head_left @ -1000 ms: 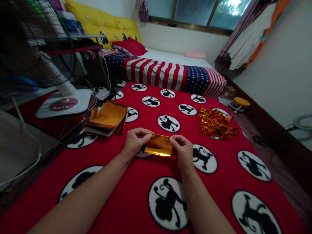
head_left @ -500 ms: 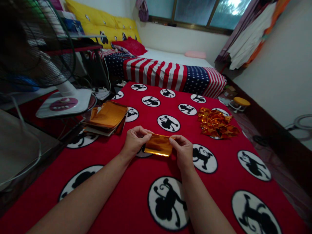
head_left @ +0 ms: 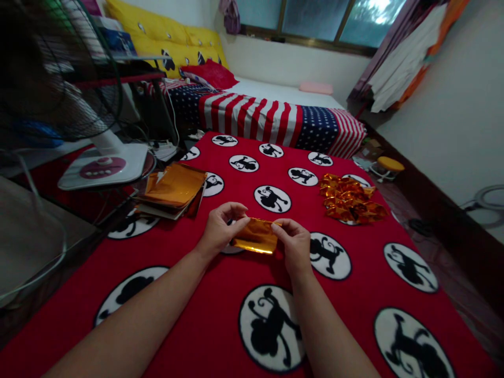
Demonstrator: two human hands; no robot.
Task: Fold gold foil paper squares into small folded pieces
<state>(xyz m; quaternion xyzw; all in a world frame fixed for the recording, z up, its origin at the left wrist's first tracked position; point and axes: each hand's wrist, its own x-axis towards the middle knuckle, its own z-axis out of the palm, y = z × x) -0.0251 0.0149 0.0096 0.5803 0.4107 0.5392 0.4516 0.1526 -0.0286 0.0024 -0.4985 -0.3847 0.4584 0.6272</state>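
A folded sheet of gold foil paper is held between both hands, just above the red cloth with monkey prints. My left hand pinches its upper left corner, thumb lying on the front face. My right hand grips the upper right corner between thumb and fingers. Beyond my left hand lies a stack of gold foil sheets. To the far right sits a cluster of folded gold foil pieces.
A fan with a white base stands at the left, beside a small table. Behind the cloth is a bed with a flag-pattern cover. A yellow stool stands at the right near the wall.
My left hand's thumb has shifted slightly right along the foil's upper edge, and its fingers have lifted a little. The right hand keeps its grip nearly in place.
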